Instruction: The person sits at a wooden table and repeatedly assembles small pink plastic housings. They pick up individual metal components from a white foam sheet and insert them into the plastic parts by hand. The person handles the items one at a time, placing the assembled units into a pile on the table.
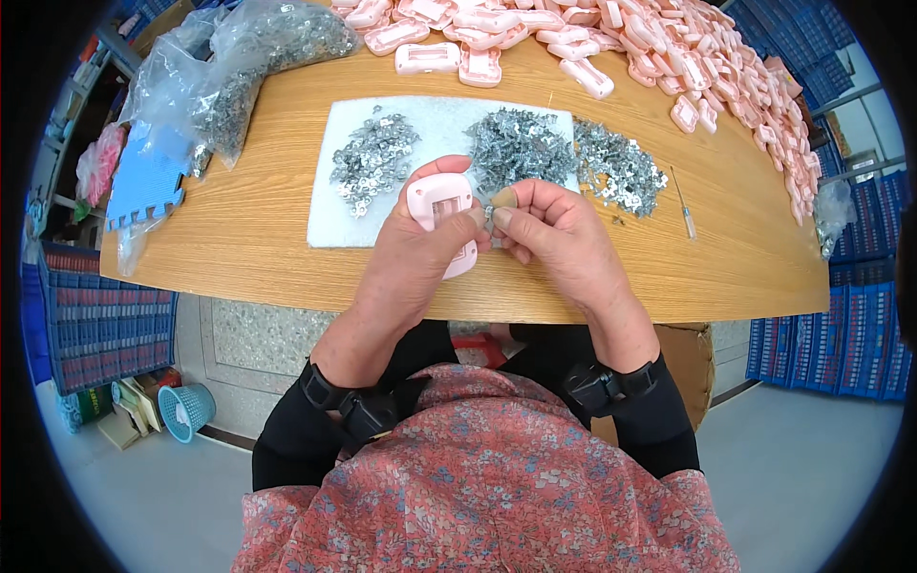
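My left hand [420,234] is closed around a pale pink plastic housing [416,201] with a rectangular opening in its face. My right hand [559,229] meets it at the housing's right edge, thumb and forefinger pinched on a small metal piece [488,218]. The fingertips of both hands nearly touch there, so much of the piece is hidden. Beyond the hands, a white foam sheet [330,205] carries a pile of small metal clips [377,158] on its left and a denser pile of metal parts [521,143] on its right.
More metal pieces [626,172] lie right of the sheet, beside a thin screwdriver [685,205]. Many pink housings [478,24] spread across the far and right table. Plastic bags of metal parts [229,95] and a blue foam mat [143,181] sit at the left. The wooden table's [287,286] front edge is close.
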Tool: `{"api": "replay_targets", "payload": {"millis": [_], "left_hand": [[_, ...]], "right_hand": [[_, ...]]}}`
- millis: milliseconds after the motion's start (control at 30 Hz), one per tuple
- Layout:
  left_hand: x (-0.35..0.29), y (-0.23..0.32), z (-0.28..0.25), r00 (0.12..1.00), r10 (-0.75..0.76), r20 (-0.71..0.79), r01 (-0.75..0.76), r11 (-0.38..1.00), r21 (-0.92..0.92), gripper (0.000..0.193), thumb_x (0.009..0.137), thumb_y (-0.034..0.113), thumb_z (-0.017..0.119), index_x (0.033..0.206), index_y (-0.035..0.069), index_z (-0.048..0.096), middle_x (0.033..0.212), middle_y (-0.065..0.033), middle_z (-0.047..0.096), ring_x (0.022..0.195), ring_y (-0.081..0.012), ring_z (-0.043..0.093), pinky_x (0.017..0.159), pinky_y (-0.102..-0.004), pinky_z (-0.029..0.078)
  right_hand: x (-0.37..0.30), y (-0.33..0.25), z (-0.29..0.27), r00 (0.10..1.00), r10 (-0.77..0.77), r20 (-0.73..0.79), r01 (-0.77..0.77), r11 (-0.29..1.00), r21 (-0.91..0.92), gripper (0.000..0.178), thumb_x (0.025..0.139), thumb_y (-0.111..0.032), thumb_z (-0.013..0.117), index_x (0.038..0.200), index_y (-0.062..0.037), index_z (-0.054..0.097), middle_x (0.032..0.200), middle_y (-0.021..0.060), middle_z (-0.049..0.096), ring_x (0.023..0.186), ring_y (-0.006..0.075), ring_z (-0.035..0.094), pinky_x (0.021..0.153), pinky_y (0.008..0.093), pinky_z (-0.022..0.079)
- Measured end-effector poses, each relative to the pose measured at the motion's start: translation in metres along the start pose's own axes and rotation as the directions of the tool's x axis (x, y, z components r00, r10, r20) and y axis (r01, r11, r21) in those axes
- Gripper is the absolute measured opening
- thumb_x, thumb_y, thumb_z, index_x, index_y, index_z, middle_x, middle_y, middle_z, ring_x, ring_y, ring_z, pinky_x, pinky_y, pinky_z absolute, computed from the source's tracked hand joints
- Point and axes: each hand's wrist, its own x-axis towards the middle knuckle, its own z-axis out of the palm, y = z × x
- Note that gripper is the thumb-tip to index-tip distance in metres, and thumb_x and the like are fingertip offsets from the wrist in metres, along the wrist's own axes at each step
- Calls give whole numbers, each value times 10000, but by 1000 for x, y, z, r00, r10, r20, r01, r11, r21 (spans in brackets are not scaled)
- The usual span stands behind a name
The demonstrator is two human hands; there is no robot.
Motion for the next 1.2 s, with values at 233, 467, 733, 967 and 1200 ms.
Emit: {"api": "replay_targets", "payload": {"millis": [233, 467, 733, 967, 1200], "left_hand": [[1, 1, 2, 1000, -11, 17, 12, 1000, -4, 476, 981, 185, 556, 1417, 54, 418, 977, -67, 630, 850, -175, 639, 758, -321, 540], [13, 10, 11, 985, 166, -48, -172, 971, -165, 517, 1061, 395, 307, 1434, 43, 373, 1100, -136, 624, 1057, -260, 619, 952, -402, 501], [5, 6, 12, 974, 221, -57, -228, 949, -216, 496, 1053, 376, 320, 1446, 75, 347, 1237, -170, 600, 1211, -284, 564, 1052, -426, 447], [0, 9, 2, 957, 207, 205, -138, 941, -308, 522, 1029, 268, 351, 1491, 28, 320, 1402, -191, 515, 1295, -244, 483, 1064, -388, 417], [-2, 25, -7, 872, -289, 396, 365, 922, -131, 591, 1013, 289, 358, 1480, -73, 343, 1453, -255, 467, 1363, -341, 459, 1103, -468, 400]], "right_hand": [[-1, 4, -5, 999, -1, -36, 1, 1000, -8, 122, 946, -93, 615, 1028, -7, 643, 851, -18, 648, 752, 47, 582, 686, 200, 469], [-18, 11, 13, 981, 192, 37, -190, 895, 404, 139, 955, -100, 610, 1074, -31, 632, 1001, 18, 643, 937, 116, 622, 758, 266, 491], [-17, 21, 4, 964, 192, 186, -264, 790, 553, 175, 966, -118, 598, 1121, -39, 618, 1035, 32, 660, 970, 143, 637, 794, 287, 480], [-15, 21, -11, 973, 39, 229, -149, 861, 486, 173, 937, -126, 635, 1068, -14, 633, 962, 25, 638, 853, 103, 566, 767, 256, 448], [-23, -12, -47, 978, 58, 199, -45, 996, -72, 144, 872, -66, 615, 998, -17, 666, 1124, -4, 567, 1002, 74, 563, 922, 245, 431]]}}
